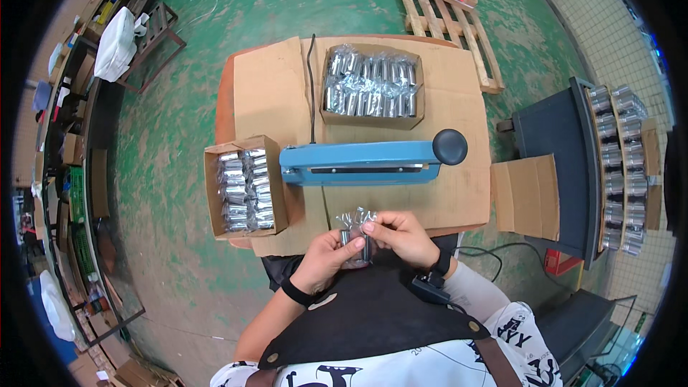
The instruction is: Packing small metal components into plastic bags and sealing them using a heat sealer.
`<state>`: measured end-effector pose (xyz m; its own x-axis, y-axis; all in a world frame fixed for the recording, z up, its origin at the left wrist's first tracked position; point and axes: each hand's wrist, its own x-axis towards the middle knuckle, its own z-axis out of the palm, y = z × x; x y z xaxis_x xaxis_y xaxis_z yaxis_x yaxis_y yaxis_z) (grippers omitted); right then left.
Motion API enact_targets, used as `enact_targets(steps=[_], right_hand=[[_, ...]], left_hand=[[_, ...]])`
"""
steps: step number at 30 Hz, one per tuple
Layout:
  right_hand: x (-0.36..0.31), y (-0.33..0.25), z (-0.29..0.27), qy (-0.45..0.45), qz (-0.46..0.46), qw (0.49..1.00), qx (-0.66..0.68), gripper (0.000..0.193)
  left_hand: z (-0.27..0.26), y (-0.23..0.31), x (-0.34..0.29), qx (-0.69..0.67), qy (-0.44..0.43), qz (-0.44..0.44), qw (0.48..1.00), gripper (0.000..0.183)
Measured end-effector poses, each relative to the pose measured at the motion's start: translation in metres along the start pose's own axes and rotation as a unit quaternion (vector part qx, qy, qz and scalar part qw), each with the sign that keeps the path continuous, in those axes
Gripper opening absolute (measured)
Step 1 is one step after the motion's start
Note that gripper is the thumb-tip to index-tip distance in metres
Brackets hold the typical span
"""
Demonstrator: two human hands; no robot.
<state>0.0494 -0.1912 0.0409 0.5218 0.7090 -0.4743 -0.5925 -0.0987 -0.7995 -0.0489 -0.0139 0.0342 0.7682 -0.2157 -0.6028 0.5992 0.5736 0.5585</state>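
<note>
Close to my body, my left hand (pixel 326 258) is closed round a clear plastic bag (pixel 356 219) with shiny metal cylinders (pixel 367 249) in it. The thumb and fingers of my right hand (pixel 403 236) pinch the upper part of the same bag, near its crumpled open end. Just beyond both hands lies a blue hand-lever bag sealer (pixel 358 158), with a round black knob at its right end. Its lever sits low over the base, and I cannot tell if it is fully pressed down. The undersides of the fingers are hidden.
Cardboard boxes of bagged metal cylinders stand on the cardboard-covered table, one at the left (pixel 278 208) and one at the back (pixel 410 118). A black cord (pixel 312 86) runs back from the sealer. To the right, a dark cart (pixel 555 136) stands beside racked metal cylinders (pixel 614 183); a wooden pallet (pixel 459 25) lies behind.
</note>
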Motion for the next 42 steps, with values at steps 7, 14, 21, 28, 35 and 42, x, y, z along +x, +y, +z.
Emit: enact_targets(steps=[7, 14, 21, 28, 35, 42], right_hand=[[0.009, -0.017, 0.004, -0.008, -0.011, 0.999, -0.049, 0.023], [0.032, -0.007, -0.001, -0.075, -0.035, 0.989, -0.121, 0.018], [0.035, -0.012, 0.001, 0.014, -0.022, 0.994, -0.109, 0.020], [0.039, -0.003, -0.011, 0.128, -0.119, 0.981, -0.089, 0.023], [-0.020, -0.061, -0.098, 0.446, -0.312, 0.838, -0.031, 0.017], [-0.019, -0.141, -0.066, 0.345, -0.428, 0.805, -0.222, 0.017]], left_hand=[[0.005, 0.003, -0.001, 0.091, -0.034, -0.016, 0.995, 0.029], [0.001, 0.004, 0.000, 0.015, -0.064, -0.066, 0.996, 0.026], [-0.002, -0.002, 0.005, 0.031, -0.086, -0.062, 0.994, 0.029], [0.000, 0.004, 0.018, 0.062, -0.051, -0.063, 0.995, 0.027], [0.008, 0.020, 0.050, -0.026, 0.036, -0.022, 0.999, 0.025], [0.010, 0.013, 0.074, -0.081, 0.036, 0.083, 0.993, 0.028]])
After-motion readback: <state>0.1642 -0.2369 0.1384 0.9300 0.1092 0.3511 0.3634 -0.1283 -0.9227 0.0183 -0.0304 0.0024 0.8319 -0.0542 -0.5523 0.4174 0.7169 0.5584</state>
